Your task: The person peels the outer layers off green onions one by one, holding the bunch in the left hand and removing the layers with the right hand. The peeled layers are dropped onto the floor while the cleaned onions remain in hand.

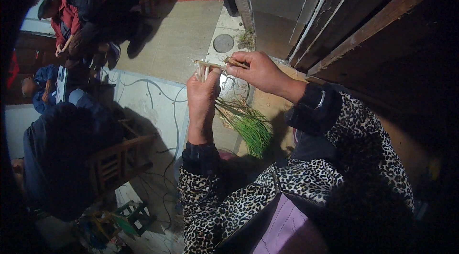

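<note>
My left hand (pixel 201 94) is closed around a small bunch of thin green onions, their pale stem ends (pixel 205 70) pointing upward. Their long green leaves seem to hang below the hands, where a green mass (pixel 248 127) shows over the floor; I cannot tell how much of it is held. My right hand (pixel 256 70), just right of my left, pinches a brownish stalk with stringy ends (pixel 229 62) against the top of the bunch. My leopard-print sleeves reach in from below.
Several other people (pixel 67 34) sit at the left, near a wooden chair (pixel 110 163) and a green stool (pixel 131 218). Cables (pixel 173 125) run across the floor. A round grey disc (pixel 223 43) is set in the tiles ahead. Wooden boards (pixel 363 29) line the right.
</note>
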### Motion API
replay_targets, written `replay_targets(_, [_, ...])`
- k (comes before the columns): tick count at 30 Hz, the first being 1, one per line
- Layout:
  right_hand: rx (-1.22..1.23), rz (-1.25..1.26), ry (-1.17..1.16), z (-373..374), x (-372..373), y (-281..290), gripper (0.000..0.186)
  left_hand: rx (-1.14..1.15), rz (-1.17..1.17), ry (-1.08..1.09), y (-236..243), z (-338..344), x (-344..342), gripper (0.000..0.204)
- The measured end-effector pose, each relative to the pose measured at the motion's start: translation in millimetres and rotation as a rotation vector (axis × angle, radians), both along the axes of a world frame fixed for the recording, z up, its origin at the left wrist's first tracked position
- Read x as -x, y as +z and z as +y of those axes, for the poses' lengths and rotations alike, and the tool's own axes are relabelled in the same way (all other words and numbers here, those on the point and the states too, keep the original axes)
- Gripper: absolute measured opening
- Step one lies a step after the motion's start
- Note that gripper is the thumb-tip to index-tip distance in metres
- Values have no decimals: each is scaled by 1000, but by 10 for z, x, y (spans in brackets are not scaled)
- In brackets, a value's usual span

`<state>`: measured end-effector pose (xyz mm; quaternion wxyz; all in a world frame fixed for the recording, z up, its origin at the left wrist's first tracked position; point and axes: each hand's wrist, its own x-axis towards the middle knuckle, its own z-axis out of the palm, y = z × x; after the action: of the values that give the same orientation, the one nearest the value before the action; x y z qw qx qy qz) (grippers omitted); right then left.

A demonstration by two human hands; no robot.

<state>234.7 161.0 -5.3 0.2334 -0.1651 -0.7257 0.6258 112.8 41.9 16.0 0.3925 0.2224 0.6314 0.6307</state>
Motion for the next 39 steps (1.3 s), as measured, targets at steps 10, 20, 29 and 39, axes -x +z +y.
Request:
replay_targets(10, [139,-40,67,37,0,-96,18,-80,-70,59,-9,-78,158,20])
replay_targets(20, [385,57,212,-19,-2,-20,18,-70,-80,42,38,-78,193,15])
replay_targets(29, [466,17,117,37,17,-38,15,86,132,-74,7,-31,39,11])
replay_targets(39, [561,2,88,18,-1,26,18,47,142,-15,-10,-17,2,22])
